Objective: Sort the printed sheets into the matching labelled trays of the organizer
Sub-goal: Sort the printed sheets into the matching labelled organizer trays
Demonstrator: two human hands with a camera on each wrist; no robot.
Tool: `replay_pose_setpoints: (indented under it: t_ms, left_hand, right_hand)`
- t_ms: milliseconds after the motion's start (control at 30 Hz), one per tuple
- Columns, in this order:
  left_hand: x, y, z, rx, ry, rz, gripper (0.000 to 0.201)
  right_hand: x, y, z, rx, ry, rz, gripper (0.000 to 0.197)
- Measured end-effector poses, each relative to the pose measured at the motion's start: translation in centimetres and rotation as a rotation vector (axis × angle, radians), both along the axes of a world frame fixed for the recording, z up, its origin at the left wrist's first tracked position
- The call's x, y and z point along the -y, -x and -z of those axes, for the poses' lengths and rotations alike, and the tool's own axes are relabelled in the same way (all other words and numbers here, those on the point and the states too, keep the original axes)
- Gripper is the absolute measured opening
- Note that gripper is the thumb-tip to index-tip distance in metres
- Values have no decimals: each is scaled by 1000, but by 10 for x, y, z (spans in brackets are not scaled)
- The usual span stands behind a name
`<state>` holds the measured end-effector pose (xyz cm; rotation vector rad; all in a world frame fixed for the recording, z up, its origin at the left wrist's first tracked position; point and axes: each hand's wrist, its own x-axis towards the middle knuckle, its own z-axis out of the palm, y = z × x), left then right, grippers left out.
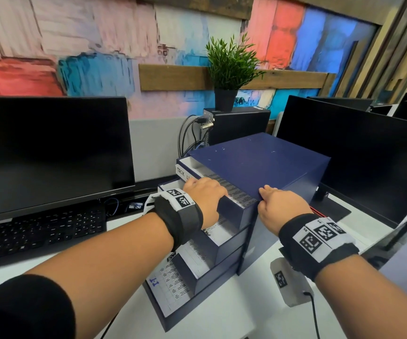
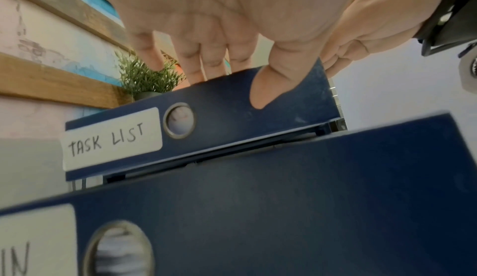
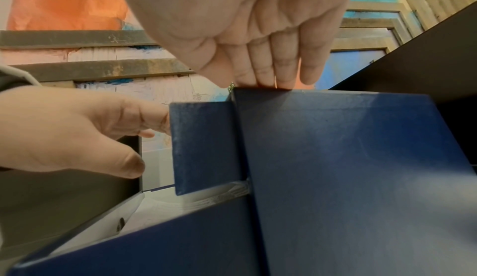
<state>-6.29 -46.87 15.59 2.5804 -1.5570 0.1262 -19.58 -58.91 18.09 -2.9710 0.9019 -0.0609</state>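
A navy blue organizer [image 1: 258, 162] stands on the desk with its trays pulled out in steps. Each tray holds a printed sheet: the top sheet [image 1: 234, 189], a second sheet [image 1: 222, 228], and the lowest sheet [image 1: 170, 287] with blue handwriting. My left hand [image 1: 205, 194] grips the front of the top tray, labelled TASK LIST [image 2: 111, 139], fingers over its upper edge and thumb [image 2: 260, 95] on its face. My right hand [image 1: 271, 199] rests straight fingers [image 3: 265, 76] on the organizer's top front corner. The tray below [image 2: 284, 209] carries a label that starts with IN.
A dark monitor [image 1: 51, 152] and keyboard [image 1: 38, 231] sit to the left, another monitor [image 1: 356, 155] close on the right. Behind the organizer a potted plant [image 1: 229, 69] stands on a computer case [image 1: 236, 123]. A small white marker stand [image 1: 288, 280] with a cable lies on the white desk [image 1: 222, 314].
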Motion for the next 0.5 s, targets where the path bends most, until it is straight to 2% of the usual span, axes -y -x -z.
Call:
replay_pose_setpoints:
  t_ms: [267, 367, 500]
  left_hand:
    - [4, -3, -18, 64, -197, 11, 48]
    - [9, -2, -17, 82, -204, 3, 39]
    - [12, -1, -5, -22, -168, -29, 30]
  right_hand:
    - [-1, 1, 1, -21, -18, 6, 43]
    - [-2, 1, 0, -28, -12, 9, 43]
    - [-2, 2, 0, -31, -12, 6, 44]
